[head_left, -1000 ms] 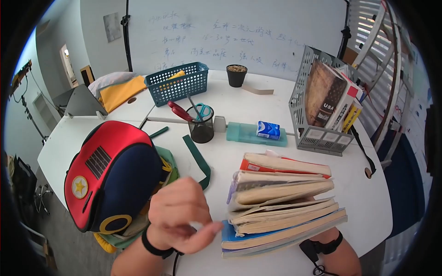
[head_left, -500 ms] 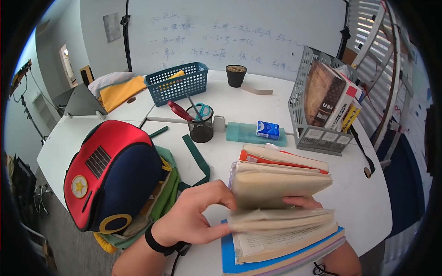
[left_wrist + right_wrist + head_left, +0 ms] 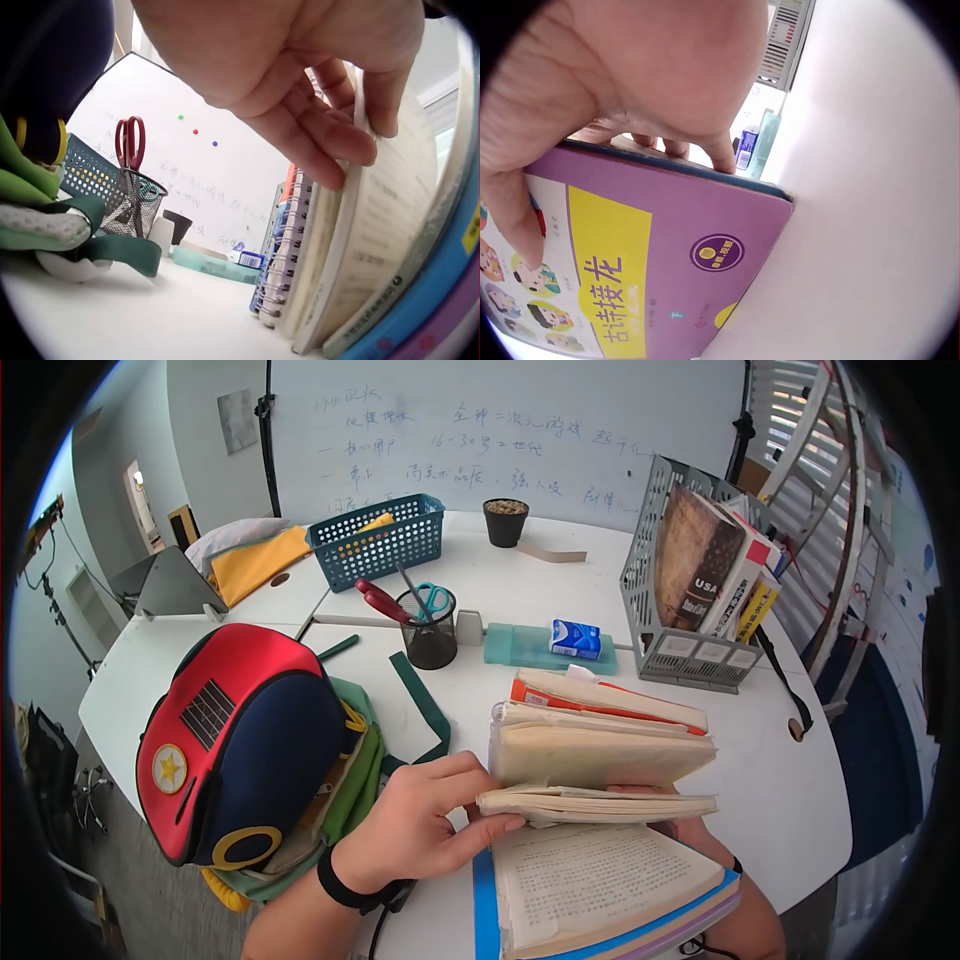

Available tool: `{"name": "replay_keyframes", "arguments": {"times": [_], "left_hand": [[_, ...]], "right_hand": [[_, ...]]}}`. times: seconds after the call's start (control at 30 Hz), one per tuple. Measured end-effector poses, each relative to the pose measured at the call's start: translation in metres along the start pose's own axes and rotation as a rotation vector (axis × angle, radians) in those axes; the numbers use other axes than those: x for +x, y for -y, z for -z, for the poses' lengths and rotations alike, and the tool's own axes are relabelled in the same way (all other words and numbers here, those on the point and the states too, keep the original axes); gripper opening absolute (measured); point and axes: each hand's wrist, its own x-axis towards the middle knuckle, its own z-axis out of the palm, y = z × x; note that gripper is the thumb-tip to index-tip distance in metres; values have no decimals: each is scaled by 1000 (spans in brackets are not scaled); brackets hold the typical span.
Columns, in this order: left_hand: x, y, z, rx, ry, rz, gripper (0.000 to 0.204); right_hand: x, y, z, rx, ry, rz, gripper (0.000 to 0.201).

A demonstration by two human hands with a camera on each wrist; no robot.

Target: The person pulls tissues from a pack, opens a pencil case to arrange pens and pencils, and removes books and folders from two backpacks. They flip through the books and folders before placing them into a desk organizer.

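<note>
A stack of worn books [image 3: 600, 750] stands tilted at the table's near edge. My left hand [image 3: 425, 830] pinches a sheaf of yellowed pages [image 3: 590, 802] at their left edge, thumb below and fingers on top. The left wrist view shows the same left hand [image 3: 300, 90] with its fingertips on the page edges. Below the lifted pages a printed page [image 3: 600, 875] lies open. My right hand [image 3: 700, 838] is mostly hidden under the stack. In the right wrist view the right hand [image 3: 645, 75] grips the purple and yellow bottom cover [image 3: 675, 277], thumb on the cover, fingers over its edge.
A red and navy backpack [image 3: 240, 740] sits left of the books, with a green strap [image 3: 425, 705] beside it. Behind stand a mesh cup with scissors [image 3: 430, 630], a teal case [image 3: 520, 645], a blue carton [image 3: 575, 640], a grey book rack [image 3: 690, 590], a blue basket [image 3: 380, 540] and a black pot [image 3: 505, 520].
My left hand came down from mid-air onto the books and lifted the upper pages. The stack tipped up and opened to a printed page; the right fingers showed between the pages.
</note>
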Motion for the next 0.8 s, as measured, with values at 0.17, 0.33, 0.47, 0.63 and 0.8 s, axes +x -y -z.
{"name": "replay_keyframes", "arguments": {"times": [0.17, 0.33, 0.47, 0.63, 0.8], "left_hand": [[6, -9, 16, -259, 102, -20, 35], [7, -21, 31, -153, 289, -15, 52], [2, -21, 27, -22, 245, -75, 37], [0, -8, 7, 29, -15, -54, 29], [4, -5, -3, -31, -93, 12, 36]], "right_hand": [[-16, 2, -4, 26, -34, -62, 60], [-24, 4, -9, 59, -51, -116, 57], [-27, 5, -13, 83, -64, -152, 54], [-27, 9, -13, 98, -82, -188, 50], [-28, 14, -12, 113, -101, -223, 47]]}}
